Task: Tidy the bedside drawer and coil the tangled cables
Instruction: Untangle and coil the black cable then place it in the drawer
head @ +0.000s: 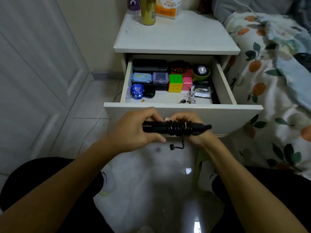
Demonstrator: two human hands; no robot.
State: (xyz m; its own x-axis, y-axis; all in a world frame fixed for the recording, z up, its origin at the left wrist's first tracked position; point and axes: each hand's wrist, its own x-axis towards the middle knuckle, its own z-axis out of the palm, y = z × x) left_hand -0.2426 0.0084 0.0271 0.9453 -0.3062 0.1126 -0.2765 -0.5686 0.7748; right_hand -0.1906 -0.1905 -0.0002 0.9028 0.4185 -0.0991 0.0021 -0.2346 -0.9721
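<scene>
so, step in hand: coiling a black cable [178, 127] round a black stick-shaped device [156, 127], held level just in front of the drawer front.
left hand [134, 130]: fingers curled round the bare end of the device, bracing it so it stays steady against the winding.
right hand [190, 126]: fingers closed over the wound turns at the other end, likely pinning them so they don't slacken.
loose end: a short tail with a plug [172, 147] hangs just below the hands, not yet tucked in.
drawer [183, 109]: pulled open just beyond the hands, so things can go straight back in.
white cable [191, 97]: tangled, near the drawer's front edge, just beyond the right hand; probably next.
other contents: puzzle cube [175, 82], blue yo-yo [137, 91], watch [201, 70], farther in.
progress: partway, by my reckoning.
</scene>
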